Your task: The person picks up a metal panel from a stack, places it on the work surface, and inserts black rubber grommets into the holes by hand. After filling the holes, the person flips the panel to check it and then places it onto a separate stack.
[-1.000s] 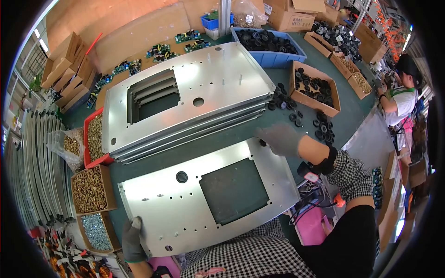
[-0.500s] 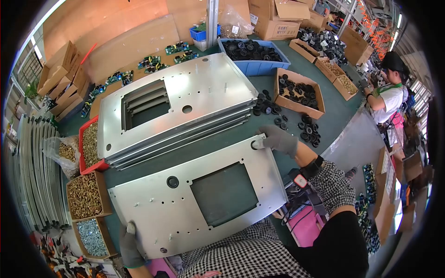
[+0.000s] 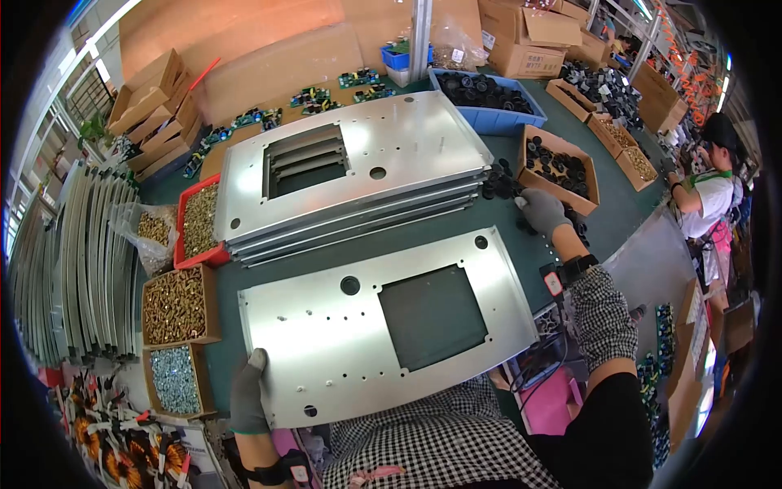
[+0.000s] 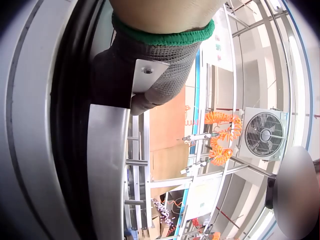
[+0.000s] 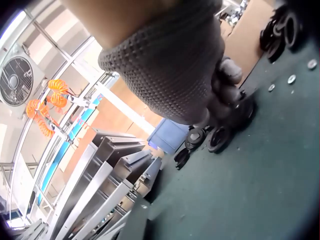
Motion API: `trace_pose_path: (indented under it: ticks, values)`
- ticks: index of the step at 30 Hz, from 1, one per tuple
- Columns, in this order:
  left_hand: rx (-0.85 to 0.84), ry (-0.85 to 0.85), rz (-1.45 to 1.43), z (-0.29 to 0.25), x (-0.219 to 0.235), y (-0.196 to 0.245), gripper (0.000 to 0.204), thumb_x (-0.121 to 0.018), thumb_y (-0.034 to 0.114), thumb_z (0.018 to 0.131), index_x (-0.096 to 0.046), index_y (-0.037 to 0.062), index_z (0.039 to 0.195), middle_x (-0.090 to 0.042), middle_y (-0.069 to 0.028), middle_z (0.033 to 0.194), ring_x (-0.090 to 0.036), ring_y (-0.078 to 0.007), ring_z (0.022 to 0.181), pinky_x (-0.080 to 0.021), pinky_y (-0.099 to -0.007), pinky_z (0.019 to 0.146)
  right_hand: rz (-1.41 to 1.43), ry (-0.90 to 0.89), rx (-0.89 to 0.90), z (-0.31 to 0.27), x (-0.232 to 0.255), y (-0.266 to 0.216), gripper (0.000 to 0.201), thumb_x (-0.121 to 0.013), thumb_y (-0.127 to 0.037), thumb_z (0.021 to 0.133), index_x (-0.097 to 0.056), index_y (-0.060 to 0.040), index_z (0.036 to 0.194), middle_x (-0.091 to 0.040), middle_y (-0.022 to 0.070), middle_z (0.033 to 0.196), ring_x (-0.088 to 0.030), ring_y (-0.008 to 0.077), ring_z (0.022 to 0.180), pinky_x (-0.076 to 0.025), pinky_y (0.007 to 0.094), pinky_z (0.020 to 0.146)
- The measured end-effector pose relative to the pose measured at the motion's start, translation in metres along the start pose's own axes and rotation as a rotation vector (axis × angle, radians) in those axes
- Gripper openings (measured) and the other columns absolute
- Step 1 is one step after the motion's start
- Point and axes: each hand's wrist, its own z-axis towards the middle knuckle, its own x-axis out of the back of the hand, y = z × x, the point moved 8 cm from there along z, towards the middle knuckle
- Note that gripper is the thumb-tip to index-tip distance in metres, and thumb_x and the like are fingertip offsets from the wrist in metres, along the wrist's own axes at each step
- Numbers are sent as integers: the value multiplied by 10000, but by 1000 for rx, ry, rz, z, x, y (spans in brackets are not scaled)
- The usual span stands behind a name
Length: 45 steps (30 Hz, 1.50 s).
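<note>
The left end of a metal panel (image 3: 309, 346) is clamped between the thumb and fingers of the left hand (image 3: 249, 397). The panel is held over the near side of the desk (image 3: 391, 236), before stacked panels (image 3: 411, 151). Loose black rings (image 3: 498, 181) are touched by the right hand's (image 3: 543, 213) curled fingers; whether one is gripped cannot be told.

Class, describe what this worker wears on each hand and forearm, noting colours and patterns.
The left glove is grey knit with a green cuff; above it sits a black strap. The right glove is also grey knit, followed by another black strap and a black-and-white checked sleeve.
</note>
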Motion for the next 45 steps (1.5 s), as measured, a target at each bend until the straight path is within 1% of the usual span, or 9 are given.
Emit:
trace_pose_path:
  ticks: [6,15,28,31,35,36,38,40,45]
  values:
    - [72,-61,-169,-5,-35,1,466,-613,333,873,-588,-40,1150,-643,-125,1005,-639,-200,847,-514,-302,751,149,-151,63,-15,-2,8,376,-672,-353,842,-650,-90,1110,-631,144,1115,-593,305,1077,-463,394,922]
    - [53,-145,-367,-3,-62,7,524,-584,321,869,-549,-68,1218,-633,-177,1095,-655,-230,919,-536,-324,783,-193,166,182,-44,6,-13,300,-673,-263,818,-661,-125,1084,-628,127,1091,-571,319,1090,-427,426,937]
    - [60,-263,-414,5,-61,-2,447,-602,295,877,-566,-31,1182,-643,-142,1064,-659,-218,918,-546,-323,782,-221,191,348,-46,4,-36,240,-596,-241,846,-695,-191,1059,-620,81,1008,-580,279,1015,-381,405,937]
    - [41,-220,-364,2,-60,-1,541,-582,337,866,-548,-71,1219,-638,-176,1092,-660,-229,930,-541,-322,780,-133,179,418,-44,-1,-37,227,-570,-237,875,-687,-169,1058,-643,96,970,-600,285,981,-415,415,907]
    - [64,-227,-320,4,-55,-3,522,-586,333,870,-554,-63,1209,-643,-172,1075,-662,-232,914,-543,-328,777,134,272,80,-32,13,-3,221,-527,-226,927,-662,-129,1072,-680,137,898,-637,329,897,-498,392,791]
    - [64,-220,-330,2,-56,-2,506,-596,329,867,-559,-54,1197,-642,-166,1064,-661,-230,904,-544,-331,777,322,287,148,-27,23,1,220,-549,-161,916,-646,-63,1087,-684,120,910,-657,278,864,-507,352,772]
    - [75,-211,-372,1,-60,-2,495,-603,329,864,-564,-48,1182,-642,-161,1054,-659,-228,890,-544,-335,776,648,189,424,-62,49,-62,229,-571,-99,896,-625,4,1094,-680,97,936,-658,196,845,-511,303,776]
    - [118,-214,-413,3,-60,-8,503,-599,338,864,-567,-53,1178,-644,-165,1054,-658,-229,884,-542,-335,775,765,-86,582,-129,49,-146,245,-594,-43,865,-615,26,1099,-667,82,963,-641,132,865,-509,267,782]
    - [147,-266,-364,12,-53,-21,446,-531,288,937,-553,-60,1215,-651,-155,1075,-651,-208,887,-527,-307,768,628,-548,950,-265,-30,-299,306,-622,-156,840,-592,-83,1136,-678,94,908,-672,250,819,-534,362,745]
